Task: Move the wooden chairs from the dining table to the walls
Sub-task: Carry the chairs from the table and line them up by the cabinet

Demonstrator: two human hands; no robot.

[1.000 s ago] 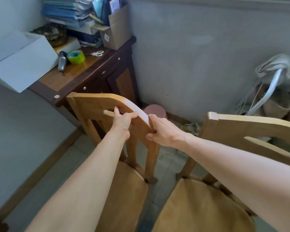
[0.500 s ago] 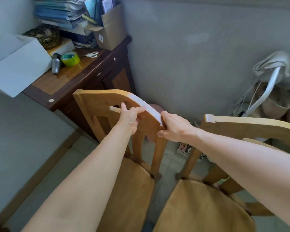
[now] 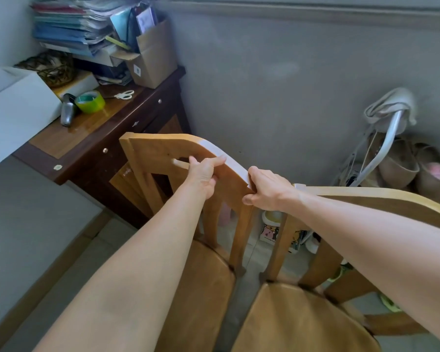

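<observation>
Two wooden chairs stand side by side, facing the grey wall. The left chair (image 3: pixel 160 151) has a curved top rail with a slot in it. My left hand (image 3: pixel 203 175) grips that rail through the slot. My right hand (image 3: pixel 267 190) is closed over the rail's right end. The right chair (image 3: pixel 302 321) stands close beside it, its top rail passing under my right forearm. Both seats are tan and partly hidden by my arms.
A dark wooden cabinet (image 3: pixel 92 158) stands just left of the held chair, carrying green tape (image 3: pixel 90 102), scissors, a cardboard box (image 3: pixel 153 57) and stacked papers. The grey wall (image 3: pixel 277 85) is straight ahead. A white stand with baskets (image 3: pixel 401 163) fills the right corner; small items lie on the floor.
The held chair has moved forward and right, closer to the wall and to the other chair. Both hands keep their grip on its top rail.
</observation>
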